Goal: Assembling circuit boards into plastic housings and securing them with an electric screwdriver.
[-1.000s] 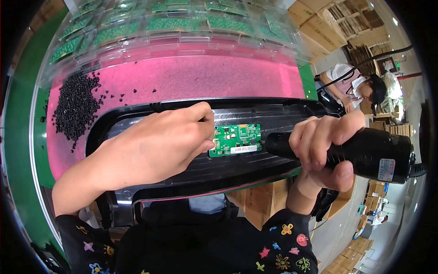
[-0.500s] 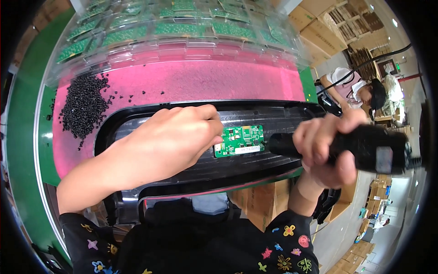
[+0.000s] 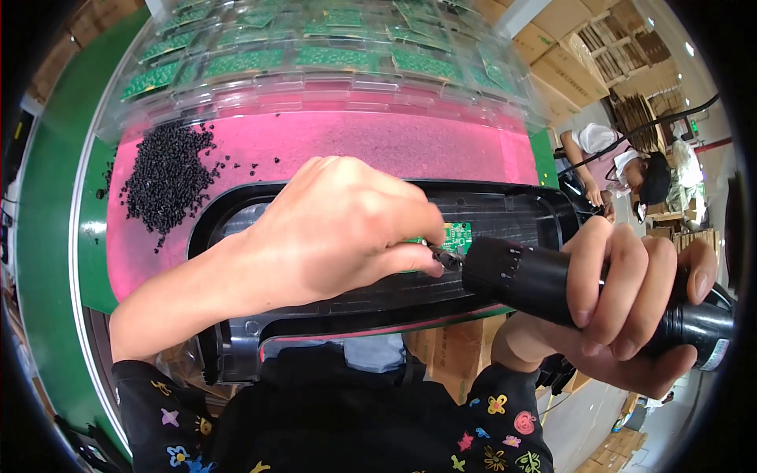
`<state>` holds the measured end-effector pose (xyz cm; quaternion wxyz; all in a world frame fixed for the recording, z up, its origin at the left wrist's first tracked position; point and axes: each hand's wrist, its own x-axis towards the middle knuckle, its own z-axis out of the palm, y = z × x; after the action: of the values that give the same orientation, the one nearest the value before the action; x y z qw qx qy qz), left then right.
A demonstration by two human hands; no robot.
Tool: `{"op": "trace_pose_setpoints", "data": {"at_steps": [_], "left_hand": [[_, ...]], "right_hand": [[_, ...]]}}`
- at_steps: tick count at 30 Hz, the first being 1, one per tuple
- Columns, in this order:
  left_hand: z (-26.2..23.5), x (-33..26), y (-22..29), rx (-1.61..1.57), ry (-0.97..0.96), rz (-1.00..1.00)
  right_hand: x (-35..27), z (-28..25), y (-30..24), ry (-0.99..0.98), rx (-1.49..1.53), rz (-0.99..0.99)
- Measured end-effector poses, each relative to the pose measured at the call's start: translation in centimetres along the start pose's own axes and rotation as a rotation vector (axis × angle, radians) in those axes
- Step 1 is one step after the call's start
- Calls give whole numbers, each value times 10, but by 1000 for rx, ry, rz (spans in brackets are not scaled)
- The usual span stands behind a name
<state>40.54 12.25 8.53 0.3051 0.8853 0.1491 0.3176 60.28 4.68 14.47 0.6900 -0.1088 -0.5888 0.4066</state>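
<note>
A green circuit board (image 3: 460,235) lies inside a long black plastic housing (image 3: 536,221) in front of me. Over the board, my left hand (image 3: 347,225) has thumb and index finger pinched together, and small black screws (image 3: 448,258) show at the fingertips. My right hand (image 3: 631,299) is wrapped round a black electric screwdriver (image 3: 520,272) held almost level. Its front end points left and comes close to the pinched fingers; I cannot tell whether it touches the screws. Most of the board is hidden under my left hand.
A heap of black screws (image 3: 165,177) sits on the pink mat (image 3: 441,150) at left, a few scattered beside it. Clear plastic trays (image 3: 323,98) with green boards stand behind. A cable (image 3: 643,102) hangs at right, where another person (image 3: 607,158) sits near cardboard boxes (image 3: 560,67).
My left hand has moved right across the board, and screws now show at its fingertips. My right hand and the screwdriver have turned and dropped slightly, bringing the front end nearer those fingers.
</note>
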Motion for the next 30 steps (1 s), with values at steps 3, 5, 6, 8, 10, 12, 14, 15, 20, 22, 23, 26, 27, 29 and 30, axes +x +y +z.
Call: {"op": "trace_pose_setpoints", "data": {"at_steps": [3, 5, 6, 8, 10, 12, 14, 15, 20, 22, 23, 26, 27, 29, 30], "left_hand": [[-1, 1, 0, 2, 36, 3], [0, 1, -3, 18, 46, 17], [0, 0, -4, 33, 53, 17], [-3, -2, -2, 52, 63, 15], [-7, 0, 2, 280, 0, 45], [-9, 1, 3, 291, -16, 46], [-9, 0, 2, 303, -32, 43], [-9, -1, 1, 268, 3, 45], [-8, -2, -3, 155, 58, 56], [-8, -2, -6, 132, 37, 100], [-9, -2, -7, 131, 37, 101], [-6, -1, -9, 88, -61, 101], [-3, 0, -9, 79, -2, 112], [-2, 0, -8, 70, 55, 126], [-3, -1, -8, 161, 57, 134]], "right_hand": [[3, -3, 12, -32, 31, -81], [2, -1, 16, 20, 31, -61], [2, -1, 17, 16, 38, -61], [3, -3, 16, -6, 45, -64], [2, -4, 13, 10, 45, -66], [1, -1, 10, 64, 68, -57], [1, -1, 9, 80, 74, -57], [1, -1, 7, 97, 75, -62], [3, 3, 3, 116, 93, -59], [3, 4, 2, 111, 91, -50], [3, 4, 2, 106, 91, -42], [4, 2, 7, 43, 93, -43], [4, 1, 10, 44, 92, -45], [4, -2, 15, -39, 64, -23], [4, 1, 19, -21, 54, -11]]}}
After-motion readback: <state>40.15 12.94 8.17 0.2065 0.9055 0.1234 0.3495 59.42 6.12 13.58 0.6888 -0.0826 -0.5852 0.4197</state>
